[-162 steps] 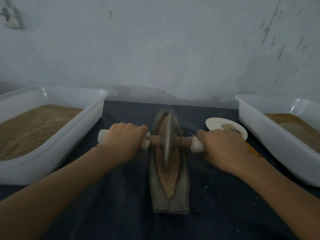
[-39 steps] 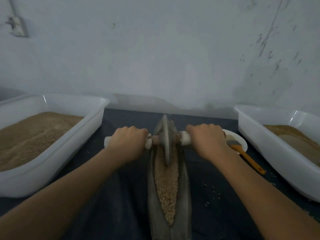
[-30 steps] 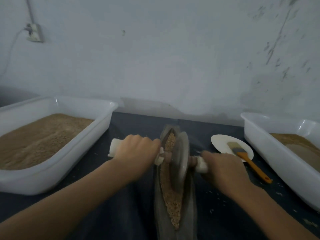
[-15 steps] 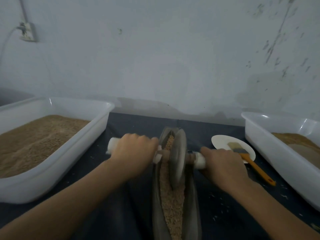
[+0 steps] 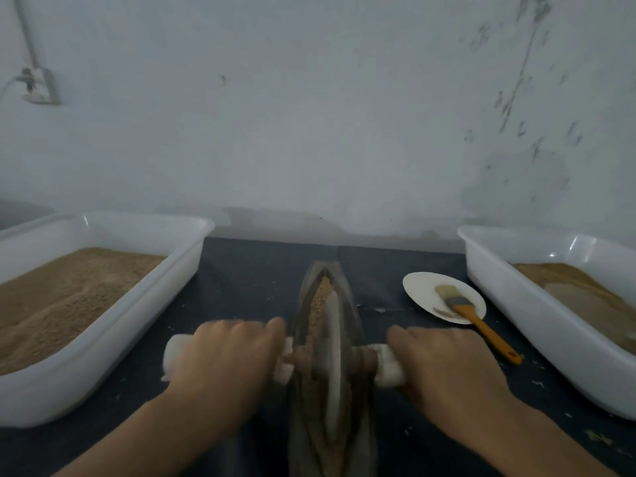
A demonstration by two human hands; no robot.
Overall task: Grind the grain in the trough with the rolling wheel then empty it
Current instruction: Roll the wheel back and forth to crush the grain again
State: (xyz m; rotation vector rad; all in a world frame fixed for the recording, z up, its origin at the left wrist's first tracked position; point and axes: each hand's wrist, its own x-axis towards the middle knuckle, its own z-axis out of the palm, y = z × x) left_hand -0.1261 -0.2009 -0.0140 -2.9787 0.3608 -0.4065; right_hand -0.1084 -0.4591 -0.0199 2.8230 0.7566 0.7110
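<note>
**Both hands wrapped on the wheel's axle**

Evidently, two white tubs [image 5: 103, 342] [image 5: 537, 325] flanked the dark table [image 5: 247, 270], one at nine o'clock and one at three o'clock, each holding brown meal. Between them, at six o'clock, lay one boat-shaped trough [image 5: 347, 297] with grain [image 5: 321, 297] in its groove. One rolling wheel [image 5: 332, 359] stood upright in the trough's near part. The left hand [image 5: 223, 359] curled round the axle's left white grip; the right hand [image 5: 444, 366] curled round the right grip. At two o'clock sat one white plate [image 5: 423, 290] bearing one orange-handled brush [image 5: 478, 321].
</note>
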